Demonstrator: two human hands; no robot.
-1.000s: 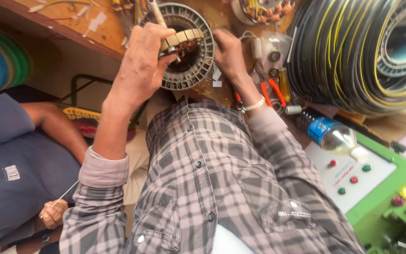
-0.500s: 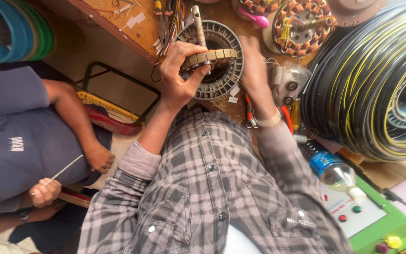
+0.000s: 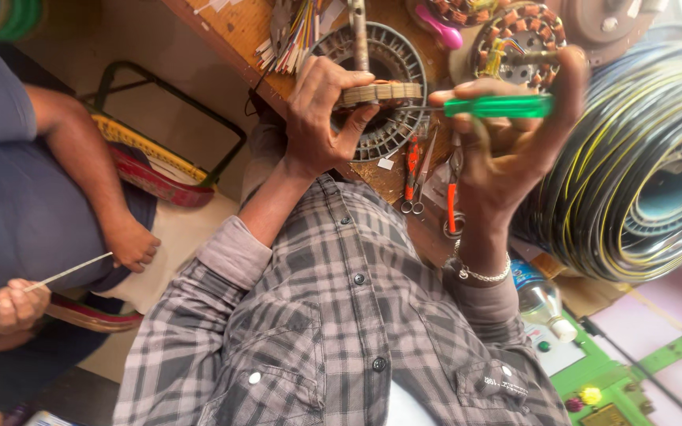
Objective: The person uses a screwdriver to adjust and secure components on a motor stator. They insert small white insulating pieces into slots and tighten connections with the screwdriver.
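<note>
Here, the largest thing is the coil of yellow-and-black wire (image 3: 641, 166) filling the right side, its rim pressed just beside the person's right hand (image 3: 507, 134). Next in size, the wooden bench (image 3: 238, 28) runs along the far edge, crowded with a ring-shaped slotted stator core (image 3: 392, 130) and a wound stator (image 3: 526, 39) further right. The left hand (image 3: 321, 118) grasps a stack of laminations (image 3: 380, 93) with thumb beneath and fingers over the top, likely so that the edge faces the tool. The right hand is clenched around a green-handled screwdriver (image 3: 499, 105), whose shaft points left toward that stack. Scissors (image 3: 412, 177) and red-handled pliers (image 3: 453, 197) lie on the bench below. Open room is scant; only the left, where a seated co-worker's hand (image 3: 13, 304) holds a thin rod (image 3: 57, 274), offers space.
</note>
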